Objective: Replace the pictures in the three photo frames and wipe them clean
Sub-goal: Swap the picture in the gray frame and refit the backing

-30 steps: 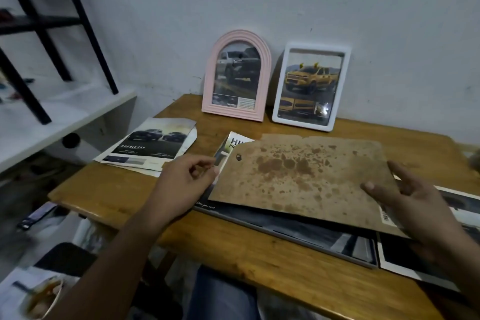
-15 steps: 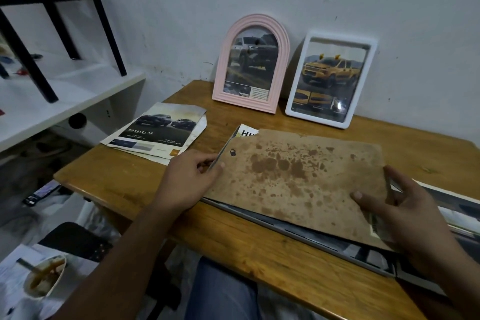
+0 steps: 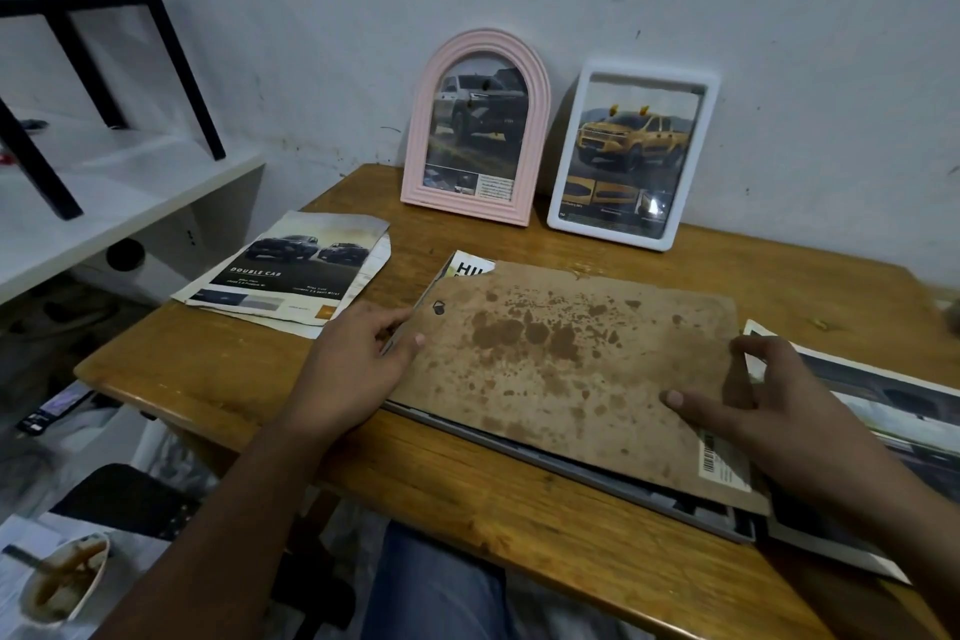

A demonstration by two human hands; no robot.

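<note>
Nearest the table's [image 3: 467, 499] front edge, the third frame [image 3: 597, 476] lies face down under its stained brown backing board [image 3: 561, 369], only a grey rim of it showing. Left hand [image 3: 353, 369] pinches the board's left edge between thumb and fingers; right hand [image 3: 763, 411] grips the right end, thumb flat on top and fingers curled round the far edge. To seat the board well, I judge both ends should go down level and squarely inside the rim, with the picture beneath (a printed corner [image 3: 470, 268] pokes out at the far left) kept from sliding. Loose car prints [image 3: 296, 270] lie farther left, another sheet [image 3: 883, 405] to the right. Against the far wall lean the pink arched frame [image 3: 475, 130] and white frame [image 3: 634, 156], each showing a truck picture.
</note>
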